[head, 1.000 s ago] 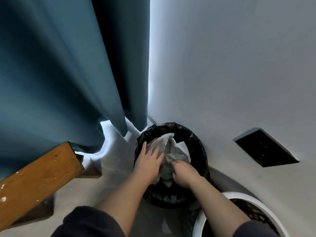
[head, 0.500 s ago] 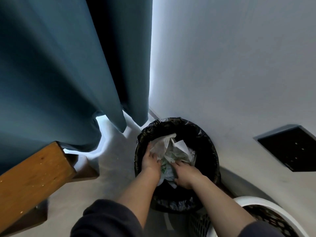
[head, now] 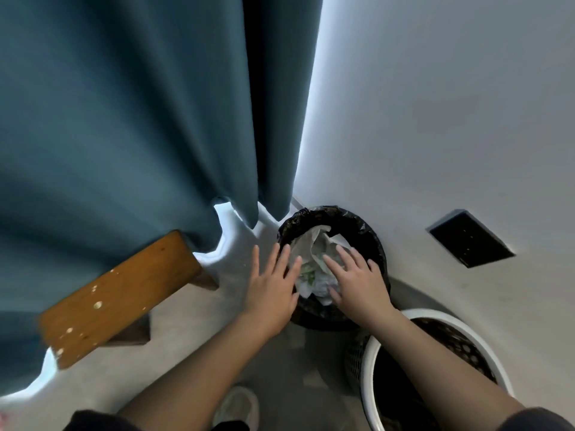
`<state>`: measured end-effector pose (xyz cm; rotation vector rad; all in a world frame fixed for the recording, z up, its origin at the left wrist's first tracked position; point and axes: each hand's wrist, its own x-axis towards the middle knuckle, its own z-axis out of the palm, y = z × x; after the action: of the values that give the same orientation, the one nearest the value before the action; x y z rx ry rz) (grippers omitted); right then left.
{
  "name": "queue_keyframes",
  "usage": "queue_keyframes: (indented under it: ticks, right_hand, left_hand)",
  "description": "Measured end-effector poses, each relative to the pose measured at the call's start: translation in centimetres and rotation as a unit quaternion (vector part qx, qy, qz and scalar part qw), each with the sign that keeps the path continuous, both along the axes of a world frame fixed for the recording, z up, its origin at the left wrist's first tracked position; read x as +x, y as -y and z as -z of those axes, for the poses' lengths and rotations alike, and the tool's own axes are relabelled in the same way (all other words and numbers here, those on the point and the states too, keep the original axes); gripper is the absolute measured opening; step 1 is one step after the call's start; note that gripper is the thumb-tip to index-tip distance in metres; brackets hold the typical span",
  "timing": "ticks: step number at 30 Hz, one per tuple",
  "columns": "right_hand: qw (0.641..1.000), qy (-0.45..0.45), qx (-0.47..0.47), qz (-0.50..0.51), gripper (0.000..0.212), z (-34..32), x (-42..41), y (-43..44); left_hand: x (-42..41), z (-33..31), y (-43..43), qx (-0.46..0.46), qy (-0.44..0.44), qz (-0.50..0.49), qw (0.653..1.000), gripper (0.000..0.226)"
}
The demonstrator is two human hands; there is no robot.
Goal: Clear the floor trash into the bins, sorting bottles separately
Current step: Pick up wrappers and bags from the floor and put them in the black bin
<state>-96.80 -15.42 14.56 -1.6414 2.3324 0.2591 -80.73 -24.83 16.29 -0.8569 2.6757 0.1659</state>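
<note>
Crumpled white paper-and-plastic trash (head: 312, 247) sits in the round black-lined bin (head: 361, 220), between my hands. Left hand (head: 272, 287) and right hand (head: 361, 283) are both flat with fingers spread, gripping nothing. To do it well: press the wad evenly below the rim, don't snag the liner.

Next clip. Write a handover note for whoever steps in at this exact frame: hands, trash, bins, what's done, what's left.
Left hand: open, fingers spread over the black bin's near rim, holding nothing.
Right hand: open over the crumpled trash, holding nothing.
Done: the crumpled trash lies inside the black bin.
White basket stands beside it, contents too dark to tell.
Left: no bottles or loose trash show on the floor; check beyond this view.
</note>
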Motion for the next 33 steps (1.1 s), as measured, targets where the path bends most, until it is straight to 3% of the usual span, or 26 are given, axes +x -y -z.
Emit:
queue_keyframes:
  ticks: [4, 9, 20, 27, 33]
  right_hand:
    - [0.998, -0.022, -0.052, -0.034, 0.073, -5.1, 5.5, -1.3]
    - [0.99, 0.033, -0.071, -0.117, 0.073, -9.8, 15.4, -1.3]
    - [0.928, 0.022, -0.102, -0.358, 0.069, -15.9, 42.9, -1.9]
    - [0.903, 0.025, -0.039, -0.427, 0.072, -14.3, 57.7, -2.3]
    - [0.878, 0.015, 0.12, -0.463, 0.076, -5.7, 65.0, 0.7]
  left_hand:
    - [7.9, -4.9, -2.4, -0.063, -0.046, -0.121, 0.99, 0.07]
    - [18.8, -10.1, -5.4, -0.088, -0.063, -0.239, 0.965, 0.065]
    - [48.3, -14.5, -15.4, -0.168, -0.031, -0.435, 0.884, 0.065]
    - [63.2, -11.7, -18.3, -0.101, 0.051, -0.494, 0.862, 0.065]
    - [70.9, -2.8, -16.5, -0.021, 0.11, -0.496, 0.861, 0.067]
